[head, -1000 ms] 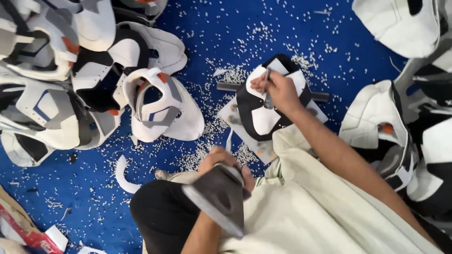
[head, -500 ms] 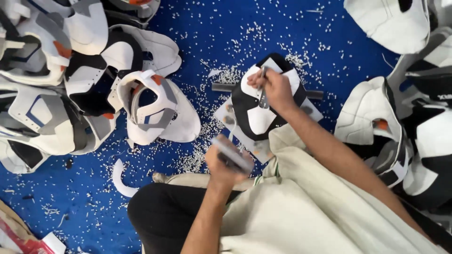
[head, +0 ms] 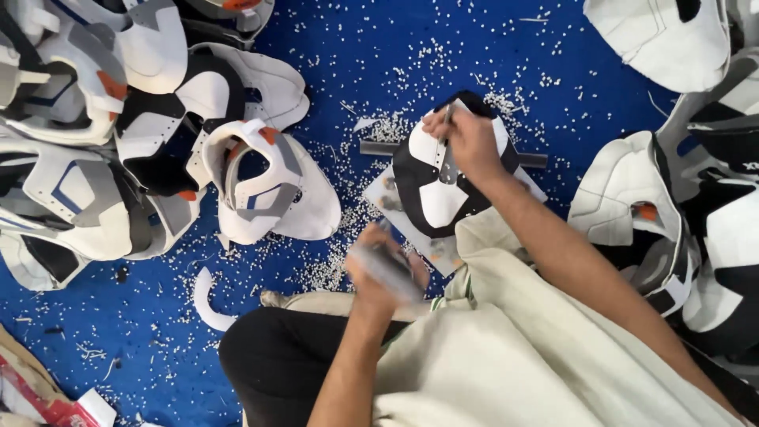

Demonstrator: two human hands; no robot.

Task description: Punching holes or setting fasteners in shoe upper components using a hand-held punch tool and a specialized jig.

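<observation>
The right hand (head: 473, 142) pinches a thin punch tool (head: 444, 126) upright on the black-and-white shoe upper (head: 436, 186) lying on the blue floor (head: 379, 47). The left hand (head: 379, 273) is clenched around a blurred hammer (head: 387, 269). White punched bits (head: 340, 261) suggest work well underway, with 2 piles of uppers (head: 118, 142) alongside.

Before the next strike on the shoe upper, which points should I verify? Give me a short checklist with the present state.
1. Shoe upper lies on the board: ok.
2. Right hand holds the thin tool on the upper: ok.
3. Tool tip position: cannot tell, hidden.
4. Left hand grips the blurred grey tool: ok.
5. Fingers away from the strike point: cannot tell.
</observation>
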